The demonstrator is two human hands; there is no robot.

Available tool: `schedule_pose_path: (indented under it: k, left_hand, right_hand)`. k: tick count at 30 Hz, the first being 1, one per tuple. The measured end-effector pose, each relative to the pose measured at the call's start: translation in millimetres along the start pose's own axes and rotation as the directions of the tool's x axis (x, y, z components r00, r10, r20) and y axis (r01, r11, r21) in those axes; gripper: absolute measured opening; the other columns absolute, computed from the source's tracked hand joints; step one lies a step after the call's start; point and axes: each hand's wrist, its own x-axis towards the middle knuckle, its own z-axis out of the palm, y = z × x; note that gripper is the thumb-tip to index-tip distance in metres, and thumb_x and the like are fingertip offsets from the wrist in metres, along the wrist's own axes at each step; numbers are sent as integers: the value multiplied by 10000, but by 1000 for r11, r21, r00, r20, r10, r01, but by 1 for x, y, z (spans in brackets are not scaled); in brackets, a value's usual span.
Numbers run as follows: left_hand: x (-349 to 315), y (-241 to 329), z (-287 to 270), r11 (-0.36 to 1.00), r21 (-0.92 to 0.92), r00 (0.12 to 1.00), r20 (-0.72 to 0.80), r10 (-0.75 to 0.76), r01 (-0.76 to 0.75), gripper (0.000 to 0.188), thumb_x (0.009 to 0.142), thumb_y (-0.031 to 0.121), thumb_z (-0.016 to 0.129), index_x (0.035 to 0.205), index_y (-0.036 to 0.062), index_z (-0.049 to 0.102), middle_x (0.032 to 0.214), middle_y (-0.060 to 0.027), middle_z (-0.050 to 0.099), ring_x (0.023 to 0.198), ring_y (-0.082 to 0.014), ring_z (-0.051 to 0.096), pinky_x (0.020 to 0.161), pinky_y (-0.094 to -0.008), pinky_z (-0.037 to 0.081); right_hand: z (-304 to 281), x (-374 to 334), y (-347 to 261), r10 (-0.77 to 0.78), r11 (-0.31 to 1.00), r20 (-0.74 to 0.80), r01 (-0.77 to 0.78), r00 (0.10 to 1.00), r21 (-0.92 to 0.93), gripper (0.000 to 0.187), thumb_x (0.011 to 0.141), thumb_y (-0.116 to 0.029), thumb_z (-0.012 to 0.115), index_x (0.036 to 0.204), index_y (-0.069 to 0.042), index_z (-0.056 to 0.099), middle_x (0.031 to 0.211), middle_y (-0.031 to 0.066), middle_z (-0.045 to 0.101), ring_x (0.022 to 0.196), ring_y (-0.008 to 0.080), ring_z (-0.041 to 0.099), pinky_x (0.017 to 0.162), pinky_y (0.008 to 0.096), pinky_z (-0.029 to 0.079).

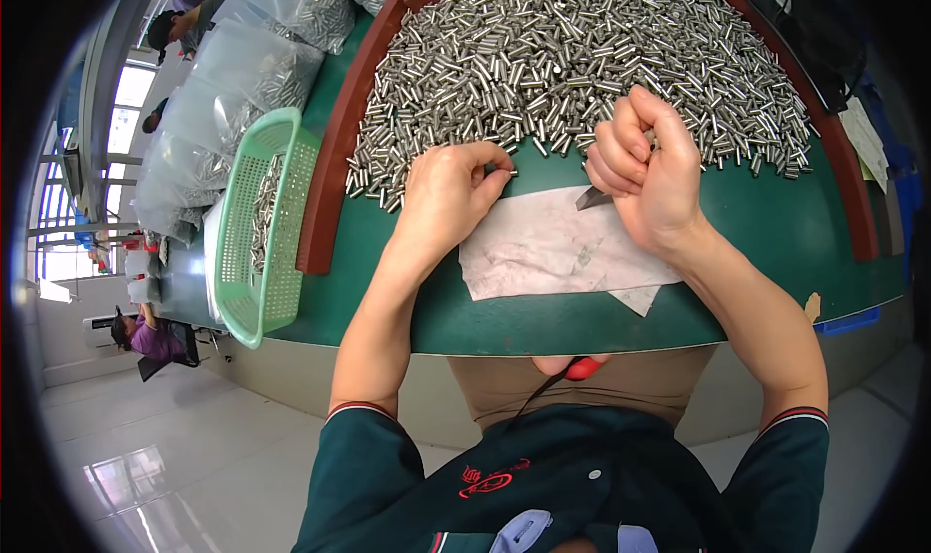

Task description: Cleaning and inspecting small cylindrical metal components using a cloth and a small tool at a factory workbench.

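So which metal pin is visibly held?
The pin pinched in the left hand, its tip poking out rightward; the heaped pins lie loose beyond it.

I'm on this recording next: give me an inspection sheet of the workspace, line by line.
Surface: green tabletop, bordered by straight red-brown strips.
Job's things: a heap of short silver metal pins; a stained, whitish fabric cloth between the forearms.
Clutter: mint-green perforated plastic basket holding pins, at left; small tan scrap near the table's right edge.
Grippers: bare left hand pinches a small silver pin; bare right hand curls around a grey metal piece, mostly hidden.
Cables: thin black cord below the table edge, purpose unclear.
Surroundings: clear plastic bags of metal pieces; a person in purple at left.
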Motion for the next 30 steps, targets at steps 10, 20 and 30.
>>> schedule_pose_path:
  k: [10, 20, 30]
  left_hand:
    - [-2, 12, 2, 966, -226, 975, 210, -76, 124, 115, 753, 102, 611, 783, -9, 605, 516, 65, 358, 486, -25, 287, 423, -208, 258]
    - [-8, 21, 7, 966, -223, 958, 280, -62, 128, 120, 757, 101, 610, 794, -13, 600, 519, 65, 376, 488, -22, 304, 425, -203, 264]
    - [-9, 23, 13, 989, -136, 968, 249, -21, 56, 112, 694, 97, 629, 735, 3, 585, 460, -28, 367, 412, -117, 374, 429, -280, 342]
  right_hand:
    - [-1, -3, 0, -33, 998, -21, 33, 999, 44, 344, 851, -190, 305, 517, -116, 274, 405, -25, 241, 357, 66, 152, 364, 234, 141]
    - [5, -7, 5, -99, 993, 44, 96, 994, 67, 381, 869, -220, 319, 508, -104, 277, 404, -20, 251, 357, 66, 173, 360, 235, 156]
    - [6, -8, 8, -70, 997, 31, 71, 997, -18, 402, 894, -273, 279, 518, -132, 265, 402, -36, 231, 370, 68, 147, 376, 232, 151]
